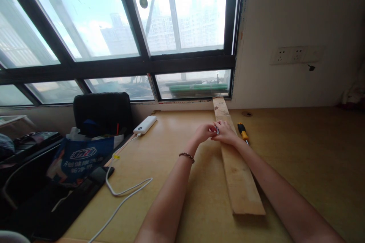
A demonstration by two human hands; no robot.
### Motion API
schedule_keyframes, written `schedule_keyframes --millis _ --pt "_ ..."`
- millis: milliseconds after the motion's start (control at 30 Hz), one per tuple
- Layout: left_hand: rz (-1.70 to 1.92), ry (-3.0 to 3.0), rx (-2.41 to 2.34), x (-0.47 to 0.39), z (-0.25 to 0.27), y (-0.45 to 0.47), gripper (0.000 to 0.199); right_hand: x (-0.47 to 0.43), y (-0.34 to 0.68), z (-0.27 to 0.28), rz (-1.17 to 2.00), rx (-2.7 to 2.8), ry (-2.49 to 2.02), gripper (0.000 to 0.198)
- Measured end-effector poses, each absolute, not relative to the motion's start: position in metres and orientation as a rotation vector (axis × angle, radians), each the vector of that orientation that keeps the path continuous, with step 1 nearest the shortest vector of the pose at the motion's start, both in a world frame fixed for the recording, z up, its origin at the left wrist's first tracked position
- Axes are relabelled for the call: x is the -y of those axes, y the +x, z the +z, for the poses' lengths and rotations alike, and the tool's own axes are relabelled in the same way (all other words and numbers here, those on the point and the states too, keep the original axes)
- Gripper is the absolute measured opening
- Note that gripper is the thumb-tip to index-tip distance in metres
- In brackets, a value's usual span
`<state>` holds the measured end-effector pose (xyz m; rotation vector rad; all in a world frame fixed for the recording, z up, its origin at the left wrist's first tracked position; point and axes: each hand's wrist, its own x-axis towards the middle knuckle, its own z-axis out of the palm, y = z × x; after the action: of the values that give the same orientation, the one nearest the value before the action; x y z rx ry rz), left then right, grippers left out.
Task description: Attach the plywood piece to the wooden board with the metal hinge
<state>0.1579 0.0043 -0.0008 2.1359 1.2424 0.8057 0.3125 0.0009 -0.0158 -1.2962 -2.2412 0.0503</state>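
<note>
Both hands meet over the far half of a long wooden board (pixel 242 182) lying on the table. My left hand (pixel 204 133), with a braided bracelet at its wrist, is closed on a small shiny metal piece (pixel 217 131). Its kind is too small to make out. My right hand (pixel 226 133) is closed around the other side of the same piece, its fingers close to those of the left. Just right of the right hand lies a screwdriver (pixel 243 132) with a black and yellow handle, its shaft partly hidden by my forearm.
A white power bank (pixel 145 125) with a white cable (pixel 125 193) lies on the table (pixel 171 159) to the left. Beyond the left edge are a black chair (pixel 102 112) and a blue bag (pixel 82 159). A window and a wall with sockets (pixel 296 55) stand behind.
</note>
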Motion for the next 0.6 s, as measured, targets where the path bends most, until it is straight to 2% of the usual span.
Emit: schedule_keyframes --millis 200,600 --pt "0.793 2.122 -1.214 -0.0059 -0.0044 0.1592 0.015 -0.0038 0.3133 -0.0173 0.114 2.201 -1.311 0.080" --pt "0.814 2.069 -1.189 -0.0061 -0.0081 0.1595 0.012 -0.0048 0.3147 -0.0153 0.199 2.154 -1.291 0.075"
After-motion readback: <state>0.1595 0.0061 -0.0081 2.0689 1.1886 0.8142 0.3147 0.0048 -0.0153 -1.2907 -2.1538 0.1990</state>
